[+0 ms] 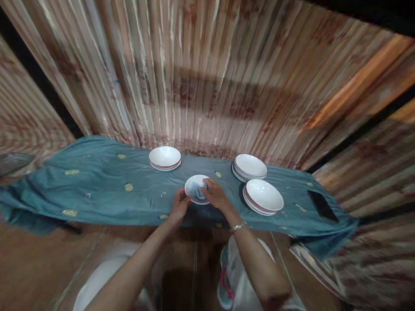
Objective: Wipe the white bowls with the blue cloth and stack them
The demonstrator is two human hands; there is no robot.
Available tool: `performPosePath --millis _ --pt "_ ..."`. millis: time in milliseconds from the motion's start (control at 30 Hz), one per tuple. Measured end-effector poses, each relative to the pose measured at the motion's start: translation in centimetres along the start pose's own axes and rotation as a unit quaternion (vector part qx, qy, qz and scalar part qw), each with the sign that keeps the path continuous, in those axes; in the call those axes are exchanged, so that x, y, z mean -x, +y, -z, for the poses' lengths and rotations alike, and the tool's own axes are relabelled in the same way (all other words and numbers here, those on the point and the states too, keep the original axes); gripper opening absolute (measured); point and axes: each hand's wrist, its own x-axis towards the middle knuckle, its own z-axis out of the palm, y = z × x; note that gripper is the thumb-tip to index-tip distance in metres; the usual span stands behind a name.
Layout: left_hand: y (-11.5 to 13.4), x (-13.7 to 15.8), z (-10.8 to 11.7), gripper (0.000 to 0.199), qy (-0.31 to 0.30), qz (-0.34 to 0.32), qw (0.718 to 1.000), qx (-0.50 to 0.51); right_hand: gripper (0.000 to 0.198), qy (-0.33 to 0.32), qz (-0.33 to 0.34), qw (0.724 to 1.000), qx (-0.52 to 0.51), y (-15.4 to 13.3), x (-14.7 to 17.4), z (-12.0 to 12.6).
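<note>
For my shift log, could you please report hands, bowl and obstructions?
Left hand gripping rim of white bowl; right hand over its interior. Front-right bowl stack apart, not in the way.

From the held bowl (196, 191), the table (103, 198) carries the left bowl stack (165, 157) between ten and eleven o'clock, rear-right stack (250, 166) at two, front-right stack (264, 196) at three, phone (323, 206) beyond that.
</note>
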Motion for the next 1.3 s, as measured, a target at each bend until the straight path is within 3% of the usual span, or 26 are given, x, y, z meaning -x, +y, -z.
performPosePath --millis 200,367,533,700,867,967,1067,1133,1200,1300 --pt "-0.3 -0.1 0.5 0.039 -0.005 0.015 1.0 -0.008 0.033 0.007 0.025 1.0 0.003 1.1 -0.3 1.1" --pt "0.1 0.6 0.8 0.049 -0.044 0.059 0.997 0.005 0.04 -0.062 0.045 0.994 0.072 0.4 0.2 1.3" --pt "0.4 0.9 0.5 0.051 -0.044 0.069 0.997 0.011 0.043 -0.127 0.051 0.987 0.089 -0.3 0.1 1.8" --pt "0.3 0.8 0.5 0.051 -0.043 0.065 0.997 -0.001 0.051 -0.113 0.043 0.985 0.125 -0.5 -0.5 1.7" --pt "-0.5 0.3 0.9 0.046 -0.045 0.056 0.997 -0.023 0.031 -0.13 0.028 0.981 0.142 -0.4 -1.3 1.4" --pt "-0.9 -0.7 1.1 0.048 -0.008 0.015 0.995 -0.093 0.02 -0.103 0.008 0.992 0.073 0.5 -1.7 1.8" --pt "-0.6 -1.7 1.3 0.063 0.03 -0.069 0.981 -0.177 0.017 -0.05 -0.01 0.998 -0.039 1.6 -2.0 2.4" --pt "-0.2 -2.1 1.2 0.064 -0.01 -0.17 0.947 -0.273 0.019 -0.022 -0.007 0.994 -0.111 2.2 -2.1 2.8" --pt "0.2 -2.3 0.9 0.059 -0.057 -0.23 0.913 -0.332 0.022 -0.011 -0.002 0.987 -0.16 2.5 -2.1 3.1" --pt "0.6 -2.4 0.0 0.045 -0.086 -0.233 0.907 -0.34 0.024 -0.021 -0.003 0.976 -0.216 2.4 -2.1 3.2"
